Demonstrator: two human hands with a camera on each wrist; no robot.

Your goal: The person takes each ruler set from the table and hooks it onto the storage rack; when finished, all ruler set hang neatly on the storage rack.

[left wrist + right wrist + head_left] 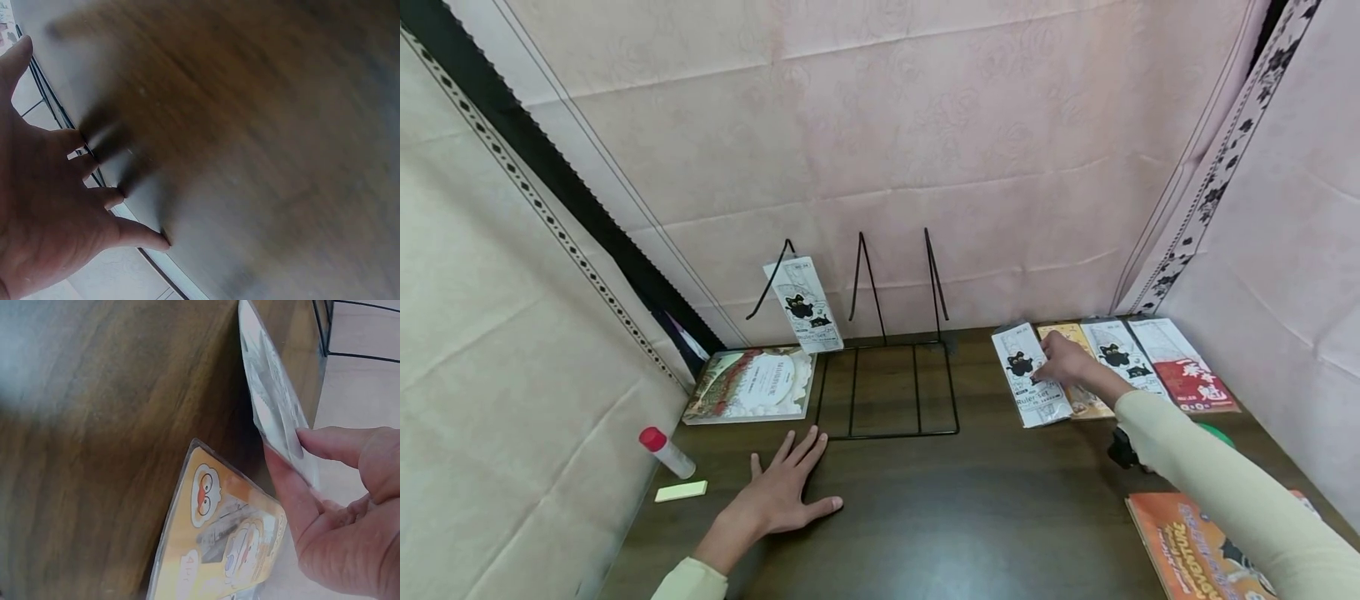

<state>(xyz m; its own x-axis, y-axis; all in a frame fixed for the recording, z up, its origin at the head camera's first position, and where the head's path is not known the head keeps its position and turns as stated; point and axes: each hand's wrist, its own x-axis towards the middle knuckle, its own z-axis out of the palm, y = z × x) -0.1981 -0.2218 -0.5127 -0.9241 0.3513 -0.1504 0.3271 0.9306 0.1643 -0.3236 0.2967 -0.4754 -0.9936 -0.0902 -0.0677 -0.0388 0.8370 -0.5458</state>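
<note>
My right hand (1067, 362) pinches a slim white packet (1028, 396) with a black cat printed on it, thumb on one face and fingers on the other. In the right wrist view this packet (272, 394) is tilted up on edge over the table. A yellow packet (219, 531) in a clear sleeve lies beside it, partly covered by my hand in the head view. My left hand (775, 496) has its fingers spread, fingertips at the table just before a black wire rack (957, 400). On the rack's left upright leans a similar cat packet (808, 308).
Right of the yellow packet lie another cat packet (1108, 337) and a red-and-white one (1195, 379). An orange book (1180, 542) is at the front right. A picture book (760, 387), red-capped glue stick (670, 454) and pale yellow strip (681, 492) lie left. Cloth walls enclose the table.
</note>
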